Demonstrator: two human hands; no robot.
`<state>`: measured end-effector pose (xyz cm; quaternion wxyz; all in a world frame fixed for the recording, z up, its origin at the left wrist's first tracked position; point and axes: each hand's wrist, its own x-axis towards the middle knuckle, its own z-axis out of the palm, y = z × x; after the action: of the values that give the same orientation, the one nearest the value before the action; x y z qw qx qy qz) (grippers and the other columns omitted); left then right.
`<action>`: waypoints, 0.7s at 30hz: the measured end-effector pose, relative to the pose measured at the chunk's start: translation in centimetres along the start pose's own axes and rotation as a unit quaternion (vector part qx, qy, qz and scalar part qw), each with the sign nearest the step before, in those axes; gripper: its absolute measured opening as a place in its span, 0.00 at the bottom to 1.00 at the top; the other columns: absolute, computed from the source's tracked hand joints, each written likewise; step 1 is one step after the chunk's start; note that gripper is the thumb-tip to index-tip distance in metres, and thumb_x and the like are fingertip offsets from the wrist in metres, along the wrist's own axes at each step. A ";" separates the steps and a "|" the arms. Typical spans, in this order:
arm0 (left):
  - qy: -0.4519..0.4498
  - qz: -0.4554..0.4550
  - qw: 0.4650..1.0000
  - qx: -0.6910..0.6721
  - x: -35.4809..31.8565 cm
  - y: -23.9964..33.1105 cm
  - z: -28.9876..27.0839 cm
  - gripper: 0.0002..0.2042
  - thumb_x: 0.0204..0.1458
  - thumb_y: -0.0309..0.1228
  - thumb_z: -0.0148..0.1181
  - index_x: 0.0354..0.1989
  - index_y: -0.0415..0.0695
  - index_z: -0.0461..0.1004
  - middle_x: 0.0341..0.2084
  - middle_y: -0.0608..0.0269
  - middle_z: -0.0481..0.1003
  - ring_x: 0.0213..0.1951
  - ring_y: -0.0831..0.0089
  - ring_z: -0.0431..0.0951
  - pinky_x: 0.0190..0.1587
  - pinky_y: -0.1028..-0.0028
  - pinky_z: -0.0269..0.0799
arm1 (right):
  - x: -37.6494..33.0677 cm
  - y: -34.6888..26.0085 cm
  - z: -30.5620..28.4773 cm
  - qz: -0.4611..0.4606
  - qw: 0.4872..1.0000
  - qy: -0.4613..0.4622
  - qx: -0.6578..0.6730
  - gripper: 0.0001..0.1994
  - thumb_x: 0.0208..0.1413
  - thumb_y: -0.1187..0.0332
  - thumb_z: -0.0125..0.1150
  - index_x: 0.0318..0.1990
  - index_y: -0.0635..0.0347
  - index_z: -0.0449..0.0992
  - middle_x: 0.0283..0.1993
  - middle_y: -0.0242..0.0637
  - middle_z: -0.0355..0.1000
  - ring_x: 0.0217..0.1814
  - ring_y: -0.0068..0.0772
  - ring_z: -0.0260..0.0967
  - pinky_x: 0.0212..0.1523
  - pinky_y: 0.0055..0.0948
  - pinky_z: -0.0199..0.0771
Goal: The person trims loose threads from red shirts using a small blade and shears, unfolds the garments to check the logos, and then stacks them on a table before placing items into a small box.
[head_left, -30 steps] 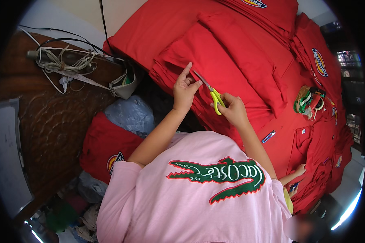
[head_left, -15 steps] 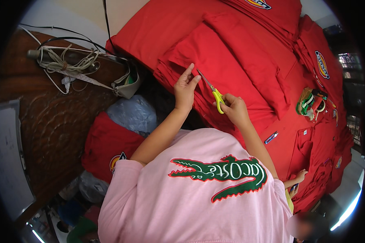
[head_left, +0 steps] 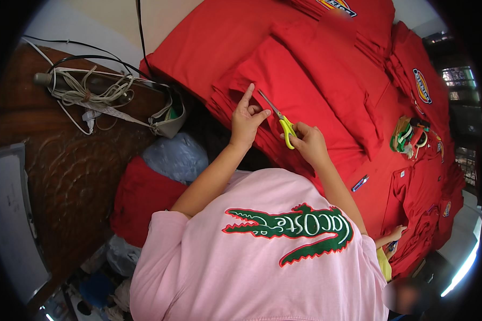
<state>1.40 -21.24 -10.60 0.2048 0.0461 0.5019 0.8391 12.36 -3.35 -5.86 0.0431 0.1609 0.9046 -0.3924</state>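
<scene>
On the stacked red garments (head_left: 305, 91), I see my right hand (head_left: 309, 143) gripping yellow-handled scissors (head_left: 279, 119), blades at a fold pinched by my left hand (head_left: 246, 117); trimming looks barely begun.

A work surface fills the upper right of the frame, hidden almost wholly under red garments (head_left: 316, 64) spread and stacked across it. On them, at the right, lies a small heap of coloured tape rolls (head_left: 409, 136). At the left stands a dark wooden cabinet (head_left: 64, 176) with a tangle of pale cords (head_left: 85, 91) on top.
</scene>
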 end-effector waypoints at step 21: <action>-0.177 0.154 0.868 0.439 4.3 -2.8 -1.1 0.16 0.67 0.34 0.58 0.56 0.37 0.77 0.54 0.54 0.79 0.52 0.60 0.76 0.58 0.66 0.65 | -4.6 6.8 -1.8 0.148 0.921 0.345 -0.103 0.17 0.47 0.59 0.72 0.42 0.54 0.77 0.37 0.42 0.77 0.39 0.47 0.78 0.41 0.47 0.77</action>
<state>-1.97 -19.31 -14.13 0.1166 0.3554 0.7602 0.5312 19.00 1.07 -8.41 -0.1979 0.4131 0.8647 -0.2063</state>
